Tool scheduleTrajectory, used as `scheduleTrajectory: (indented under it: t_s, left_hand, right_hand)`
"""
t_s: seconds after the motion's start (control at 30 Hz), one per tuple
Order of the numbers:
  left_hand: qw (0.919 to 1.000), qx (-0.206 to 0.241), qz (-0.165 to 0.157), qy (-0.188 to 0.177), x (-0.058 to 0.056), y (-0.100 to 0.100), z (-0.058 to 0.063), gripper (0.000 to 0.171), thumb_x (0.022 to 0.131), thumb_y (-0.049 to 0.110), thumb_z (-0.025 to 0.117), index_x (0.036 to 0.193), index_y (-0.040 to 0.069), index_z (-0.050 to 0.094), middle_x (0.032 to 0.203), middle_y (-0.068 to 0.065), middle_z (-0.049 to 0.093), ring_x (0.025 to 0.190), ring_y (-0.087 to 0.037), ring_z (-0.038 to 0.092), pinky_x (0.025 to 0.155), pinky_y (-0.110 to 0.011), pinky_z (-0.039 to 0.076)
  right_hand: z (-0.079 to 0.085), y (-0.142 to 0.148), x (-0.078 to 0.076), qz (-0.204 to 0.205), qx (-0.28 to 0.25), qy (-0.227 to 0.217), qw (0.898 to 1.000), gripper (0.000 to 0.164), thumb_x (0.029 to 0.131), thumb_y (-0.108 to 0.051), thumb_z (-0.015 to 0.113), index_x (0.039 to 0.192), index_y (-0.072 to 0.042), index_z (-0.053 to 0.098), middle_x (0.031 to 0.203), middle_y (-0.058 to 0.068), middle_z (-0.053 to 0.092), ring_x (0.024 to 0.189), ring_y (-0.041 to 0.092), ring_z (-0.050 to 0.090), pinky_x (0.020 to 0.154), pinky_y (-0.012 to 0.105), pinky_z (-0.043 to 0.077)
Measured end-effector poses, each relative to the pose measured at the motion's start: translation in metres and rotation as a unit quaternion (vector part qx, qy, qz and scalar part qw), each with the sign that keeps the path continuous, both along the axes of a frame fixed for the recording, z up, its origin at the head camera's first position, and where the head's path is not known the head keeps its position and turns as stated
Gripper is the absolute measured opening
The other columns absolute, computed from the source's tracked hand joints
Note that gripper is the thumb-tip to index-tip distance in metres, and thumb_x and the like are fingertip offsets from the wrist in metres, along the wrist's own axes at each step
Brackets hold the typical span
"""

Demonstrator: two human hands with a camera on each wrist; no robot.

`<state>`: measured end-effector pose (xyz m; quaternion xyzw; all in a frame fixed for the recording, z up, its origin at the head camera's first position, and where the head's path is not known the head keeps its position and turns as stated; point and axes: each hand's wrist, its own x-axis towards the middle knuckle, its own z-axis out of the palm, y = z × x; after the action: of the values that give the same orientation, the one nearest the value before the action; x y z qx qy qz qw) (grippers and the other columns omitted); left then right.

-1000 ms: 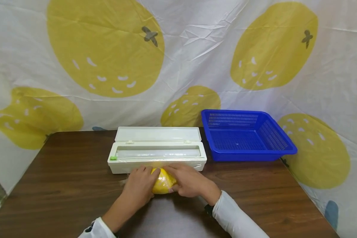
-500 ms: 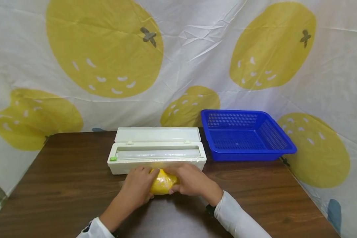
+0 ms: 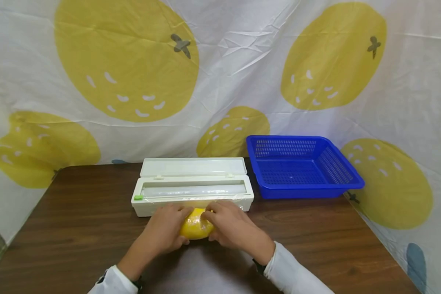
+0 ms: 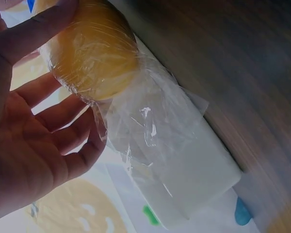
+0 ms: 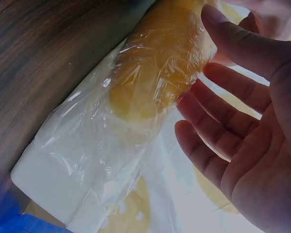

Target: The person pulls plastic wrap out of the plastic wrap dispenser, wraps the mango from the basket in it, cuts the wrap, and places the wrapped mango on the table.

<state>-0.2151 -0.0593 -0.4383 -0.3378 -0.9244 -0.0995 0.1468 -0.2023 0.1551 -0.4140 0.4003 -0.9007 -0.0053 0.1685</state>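
Note:
A rounded yellow fruit (image 3: 195, 224), wrapped in clear cling film, is held between both hands in front of the white film dispenser (image 3: 141, 209). My left hand (image 3: 165, 228) grips its left side, thumb across the top and fingers round the far side. On the right side, my right hand (image 3: 235, 226) holds it, with the thumb and bent fingers at the film. Loose cling film (image 4: 153, 121) spreads beyond the fruit on the left. More wrinkled film (image 5: 94, 150) trails off the other end, over the dispenser. The fruit's exact kind is hard to tell through the film.
The dispenser's lid (image 3: 192, 166) stands raised at the back, and a film roll (image 3: 194, 190) lies inside. A green slider (image 3: 138, 197) sits at its left front. To the right is a blue basket (image 3: 312, 192) on the brown table (image 3: 316, 245). A fruit-print cloth (image 3: 228, 81) hangs behind.
The right thumb has shifted in over the top of the fruit, and the right fingers have bunched closer. Both hands and the fruit have moved slightly left in the head view.

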Motion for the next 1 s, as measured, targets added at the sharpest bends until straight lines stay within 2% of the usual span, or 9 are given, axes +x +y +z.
scheduleTrajectory:
  t_s: [0.17,0.43,0.77,1.0]
  left_hand:
    - [0.9995,0.026,-0.01,-0.013,0.001,-0.002,0.002,0.075,0.053,0.032,0.093,0.118,0.002,0.069,0.106,-0.016,0.07,0.09,-0.033,0.06,0.08,-0.051,0.053]
    - [0.999,0.035,-0.018,-0.018,-0.001,-0.003,0.0,0.076,0.055,0.03,0.094,0.121,0.002,0.068,0.102,-0.014,0.057,0.078,-0.027,0.056,0.069,-0.045,0.054]
    - [0.9941,0.058,-0.022,-0.089,-0.006,-0.01,0.004,0.072,0.069,0.028,0.087,0.131,0.001,0.063,0.109,-0.013,0.067,0.09,-0.023,0.06,0.081,-0.044,0.055]
    - [0.9898,0.078,-0.035,-0.114,-0.009,-0.013,0.003,0.067,0.072,0.026,0.085,0.131,0.001,0.062,0.117,-0.014,0.068,0.097,-0.025,0.06,0.087,-0.048,0.053]
  right_hand:
    - [-0.002,-0.003,0.002,-0.023,0.017,-0.002,1.0,0.065,0.064,-0.035,0.09,0.12,-0.015,0.066,0.101,0.002,0.068,0.095,0.02,0.061,0.088,0.037,0.053]
    - [-0.004,-0.002,0.001,-0.031,0.017,-0.006,0.999,0.058,0.064,-0.037,0.091,0.113,-0.017,0.066,0.103,0.003,0.067,0.098,0.02,0.058,0.087,0.038,0.052]
    - [-0.003,-0.003,-0.002,-0.05,0.017,-0.008,0.999,0.06,0.066,-0.041,0.088,0.115,-0.016,0.065,0.109,0.003,0.068,0.095,0.02,0.057,0.086,0.037,0.053]
    - [-0.006,-0.003,-0.005,-0.047,0.006,-0.021,0.999,0.06,0.067,-0.042,0.088,0.116,-0.015,0.065,0.111,0.003,0.069,0.098,0.02,0.058,0.088,0.038,0.052]
